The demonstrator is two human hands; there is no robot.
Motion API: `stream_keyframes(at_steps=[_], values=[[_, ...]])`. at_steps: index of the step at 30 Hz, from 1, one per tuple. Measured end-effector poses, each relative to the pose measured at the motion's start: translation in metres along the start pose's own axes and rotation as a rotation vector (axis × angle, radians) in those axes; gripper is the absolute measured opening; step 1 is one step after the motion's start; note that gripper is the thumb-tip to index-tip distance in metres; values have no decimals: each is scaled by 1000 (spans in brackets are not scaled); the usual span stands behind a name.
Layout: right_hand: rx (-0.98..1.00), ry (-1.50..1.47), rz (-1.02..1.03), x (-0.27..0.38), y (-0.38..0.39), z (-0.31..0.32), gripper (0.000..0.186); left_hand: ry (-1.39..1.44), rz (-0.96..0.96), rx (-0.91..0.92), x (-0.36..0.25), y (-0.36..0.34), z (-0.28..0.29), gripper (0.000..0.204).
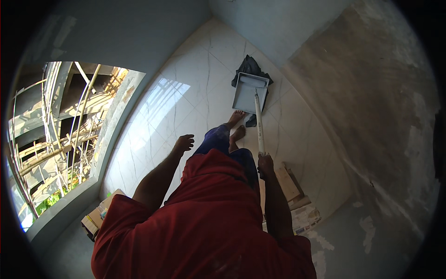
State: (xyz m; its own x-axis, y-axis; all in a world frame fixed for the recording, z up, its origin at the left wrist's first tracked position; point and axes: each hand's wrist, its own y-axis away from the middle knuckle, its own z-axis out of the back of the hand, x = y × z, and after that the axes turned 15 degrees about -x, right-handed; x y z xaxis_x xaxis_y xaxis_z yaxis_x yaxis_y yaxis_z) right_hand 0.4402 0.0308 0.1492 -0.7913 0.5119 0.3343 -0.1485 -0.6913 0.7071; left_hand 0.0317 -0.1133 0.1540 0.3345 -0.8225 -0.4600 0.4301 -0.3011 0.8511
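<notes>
My right hand (265,165) is wrapped round the long pale pole (259,125) of a paint roller. At its far end the roller head (253,82) lies in the upper part of a paint tray (244,103) holding grey paint. The tray stands on a crumpled dark plastic sheet (252,65) on the floor, just beyond my bare feet. My left hand (186,142) hangs in the air over the floor at my left side, fingers loosely bent and apart, with nothing in it.
Marble-patterned tiles (209,51) cover the floor, meeting grey walls at the far corner. A patchy, part-painted wall (371,93) rises on the right. Cardboard boxes (290,186) sit behind my right arm, more cardboard (100,216) at lower left. Bamboo poles (76,116) show outside the window opening.
</notes>
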Motion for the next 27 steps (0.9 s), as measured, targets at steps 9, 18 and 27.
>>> stream_keyframes(at_steps=[9, 18, 27], values=[[-83, 229, 427, -34, -9, -30, 47, 87, 16, 76, -1, -6, -5, 41], [-47, 163, 36, -31, 57, 2, 46, 40, -78, 200, -23, -6, -39, 43], [23, 139, 48, -48, 85, -4, 50, -98, -57, 95, -23, -12, -24, 41]])
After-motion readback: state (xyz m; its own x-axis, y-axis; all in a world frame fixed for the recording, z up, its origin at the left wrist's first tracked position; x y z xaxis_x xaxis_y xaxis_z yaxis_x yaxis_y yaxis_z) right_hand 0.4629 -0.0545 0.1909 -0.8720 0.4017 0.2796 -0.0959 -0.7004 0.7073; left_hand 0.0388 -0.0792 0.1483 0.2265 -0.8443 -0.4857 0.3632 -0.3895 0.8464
